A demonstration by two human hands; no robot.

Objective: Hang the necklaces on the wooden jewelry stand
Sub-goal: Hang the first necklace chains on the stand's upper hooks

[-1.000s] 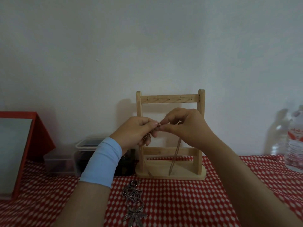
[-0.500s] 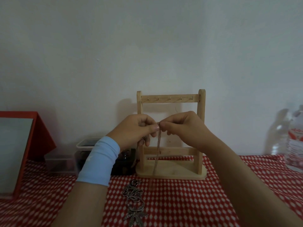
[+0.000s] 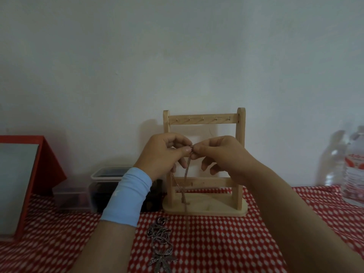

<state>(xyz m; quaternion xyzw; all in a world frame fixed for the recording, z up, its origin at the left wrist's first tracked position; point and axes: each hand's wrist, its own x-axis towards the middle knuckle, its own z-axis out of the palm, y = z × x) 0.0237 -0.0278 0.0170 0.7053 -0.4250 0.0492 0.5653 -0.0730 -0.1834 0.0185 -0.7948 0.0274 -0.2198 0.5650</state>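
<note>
Nearest the viewer, below the left wrist, a silver necklace [image 3: 160, 243] with a leaf-shaped pendant lies in a loose heap on the worktop [image 3: 226, 243], which is covered in a red cloth with white dots. Two forearms reach forward above it, the left one wearing a pale blue sleeve [image 3: 128, 198]. The left hand [image 3: 163, 154] and right hand [image 3: 222, 154] meet fingertip to fingertip in mid-air, each with thumb and forefinger curled to pinch the top end of a thin copper-coloured chain necklace [image 3: 186, 174]; the other fingers of both hands curl loosely. The chain hangs straight down from the pinch in two strands, and whether its lower end touches anything cannot be told. Directly behind the hands stands the wooden jewelry stand [image 3: 202, 120], upright on the worktop, a row of small hooks along its top bar above the hands. Beyond the left wrist sit clear plastic containers [image 3: 107, 186], and further left a red-framed panel [image 3: 49, 170] leans. Far to the right of the right hand stands a clear water bottle [image 3: 354, 174]. A plain pale wall [image 3: 177, 56] closes the back
</note>
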